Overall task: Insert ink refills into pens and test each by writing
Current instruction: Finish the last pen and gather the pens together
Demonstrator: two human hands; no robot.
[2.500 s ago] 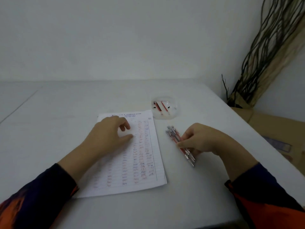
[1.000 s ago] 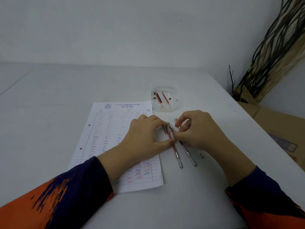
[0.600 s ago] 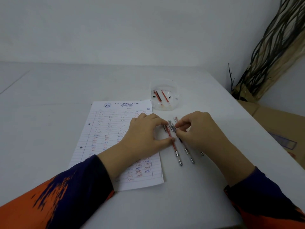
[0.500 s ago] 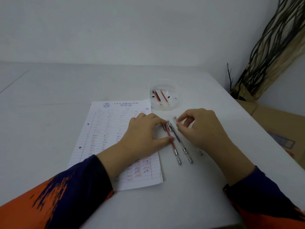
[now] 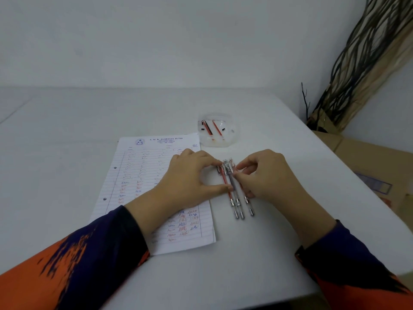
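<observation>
Several clear pens (image 5: pixel 233 191) lie side by side on the white table (image 5: pixel 245 253), metal tips toward me. At least one has a red refill. My left hand (image 5: pixel 190 177) rests on the lined paper (image 5: pixel 143 171), its thumb and forefinger touching the left side of the red pen. My right hand (image 5: pixel 266 175) pinches the cap end of a pen on the right of the group and covers part of another. A clear plastic container (image 5: pixel 230 135) behind the pens holds red refills and small black parts.
The lined paper carries red and blue scribbles. A cardboard box (image 5: pixel 368 162) sits past the table's right edge, with a bundle of dark twigs (image 5: pixel 357 63) leaning in the corner. A plain wall stands behind the table.
The spread pens are now bunched close together. My right hand has moved left toward the group with its pen, while my left hand has stayed against the red pen.
</observation>
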